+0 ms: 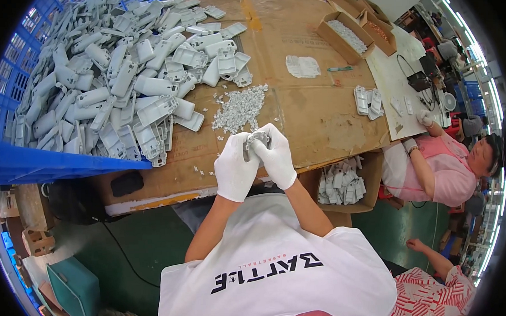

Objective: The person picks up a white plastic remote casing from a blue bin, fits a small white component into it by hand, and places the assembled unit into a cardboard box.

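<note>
My left hand [236,166] and my right hand [277,158], both in white gloves, meet at the table's near edge. Their fingers are closed around one grey plastic shell [257,139], mostly covered by the gloves. Just beyond it lies a loose heap of small pale plastic pieces [239,109] on the cardboard-covered table [313,112]. A large pile of similar grey plastic shells [124,79] spreads across the left, spilling out of a blue crate [53,160].
An open carton [370,180] of grey parts stands below the table edge at right. A few shells [368,102], a crumpled white sheet [302,66], a pen [340,69] and a box of small parts [347,36] lie farther off. A co-worker [436,165] sits at right.
</note>
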Tool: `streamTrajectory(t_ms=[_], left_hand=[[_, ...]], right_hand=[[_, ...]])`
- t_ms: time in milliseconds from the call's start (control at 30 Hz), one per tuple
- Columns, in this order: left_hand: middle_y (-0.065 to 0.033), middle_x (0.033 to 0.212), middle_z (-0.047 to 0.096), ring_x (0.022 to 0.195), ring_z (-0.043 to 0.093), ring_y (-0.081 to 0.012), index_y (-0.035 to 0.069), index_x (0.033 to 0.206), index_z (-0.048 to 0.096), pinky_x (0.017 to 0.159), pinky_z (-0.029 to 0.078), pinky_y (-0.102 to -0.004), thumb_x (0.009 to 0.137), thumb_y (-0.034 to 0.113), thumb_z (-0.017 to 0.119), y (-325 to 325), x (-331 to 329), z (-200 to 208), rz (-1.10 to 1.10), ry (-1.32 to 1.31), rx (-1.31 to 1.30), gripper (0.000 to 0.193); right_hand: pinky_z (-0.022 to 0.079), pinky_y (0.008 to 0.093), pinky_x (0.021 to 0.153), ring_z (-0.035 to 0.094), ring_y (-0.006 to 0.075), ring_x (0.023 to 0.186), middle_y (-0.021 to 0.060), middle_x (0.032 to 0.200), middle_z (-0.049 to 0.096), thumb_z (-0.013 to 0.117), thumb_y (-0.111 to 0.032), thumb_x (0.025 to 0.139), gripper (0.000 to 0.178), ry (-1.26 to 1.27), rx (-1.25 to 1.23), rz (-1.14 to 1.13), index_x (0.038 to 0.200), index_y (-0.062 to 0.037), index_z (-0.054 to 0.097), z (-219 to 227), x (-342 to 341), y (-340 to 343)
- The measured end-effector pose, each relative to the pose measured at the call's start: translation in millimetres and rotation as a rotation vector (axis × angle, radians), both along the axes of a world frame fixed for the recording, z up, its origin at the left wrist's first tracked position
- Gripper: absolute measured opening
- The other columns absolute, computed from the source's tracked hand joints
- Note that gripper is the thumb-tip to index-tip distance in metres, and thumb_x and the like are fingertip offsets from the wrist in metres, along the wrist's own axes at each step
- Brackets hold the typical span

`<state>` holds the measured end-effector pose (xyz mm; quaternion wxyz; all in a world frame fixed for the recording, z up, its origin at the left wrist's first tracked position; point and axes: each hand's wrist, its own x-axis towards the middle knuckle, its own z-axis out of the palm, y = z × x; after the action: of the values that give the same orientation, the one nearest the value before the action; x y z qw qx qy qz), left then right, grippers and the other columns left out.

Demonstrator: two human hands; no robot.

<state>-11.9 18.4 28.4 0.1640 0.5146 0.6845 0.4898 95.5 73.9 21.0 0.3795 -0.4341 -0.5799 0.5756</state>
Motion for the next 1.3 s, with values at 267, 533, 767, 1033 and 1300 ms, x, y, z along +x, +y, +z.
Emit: streamTrajectory(t_ms=[267,533,767,1033,1300], left_hand=[[-0.0087,0.088,0.065,0.072,0.067,-0.0239,0.008,0.105,0.064,0.065,0.054,-0.0348,0.082,0.005,0.072,-3,6,-3,-0.017,-0.011,-0.003,0.024],[-0.0089,0.105,0.064,0.080,0.067,-0.0162,0.006,0.119,0.062,0.066,0.056,-0.0306,0.080,0.006,0.077,-1,-24,14,-0.186,-0.009,-0.119,0.042],[-0.0060,0.120,0.063,0.119,0.055,-0.0269,0.017,0.113,0.068,0.098,0.046,-0.0401,0.080,0.010,0.066,56,-140,-22,-0.015,0.971,0.006,0.033],[-0.0033,0.094,0.067,0.102,0.061,-0.0242,0.015,0.089,0.069,0.087,0.048,-0.0415,0.075,0.011,0.069,79,-157,-38,-0.150,1.061,-0.167,0.015],[-0.0070,0.099,0.065,0.106,0.060,-0.0248,0.013,0.086,0.070,0.092,0.046,-0.0419,0.077,0.013,0.066,72,-142,-27,0.096,1.083,-0.006,0.009]], right_hand=[[0.044,0.0234,0.070,0.050,0.0049,0.077,-0.0018,0.082,0.057,0.058,-0.002,0.090,0.003,-0.014,-0.006,0.010,0.092,-0.0027,0.060,-3,7,-2],[0.054,0.0321,0.084,0.068,0.0182,0.091,0.0104,0.096,0.071,0.059,-0.009,0.088,0.019,-0.199,0.313,-0.161,0.103,-0.0001,0.065,-15,50,49],[0.052,0.0481,0.088,0.065,0.0412,0.101,0.0213,0.112,0.066,0.059,-0.015,0.090,0.032,-1.241,0.722,-0.610,0.119,-0.0031,0.061,-37,236,225],[0.054,0.0456,0.082,0.066,0.0387,0.097,0.0190,0.107,0.063,0.052,-0.008,0.094,0.019,-1.438,0.681,-0.633,0.111,-0.0067,0.060,10,208,227],[0.054,0.0394,0.076,0.066,0.0266,0.086,0.0066,0.090,0.064,0.069,-0.006,0.084,0.014,-0.503,0.866,0.086,0.095,-0.0129,0.065,-36,32,50]])
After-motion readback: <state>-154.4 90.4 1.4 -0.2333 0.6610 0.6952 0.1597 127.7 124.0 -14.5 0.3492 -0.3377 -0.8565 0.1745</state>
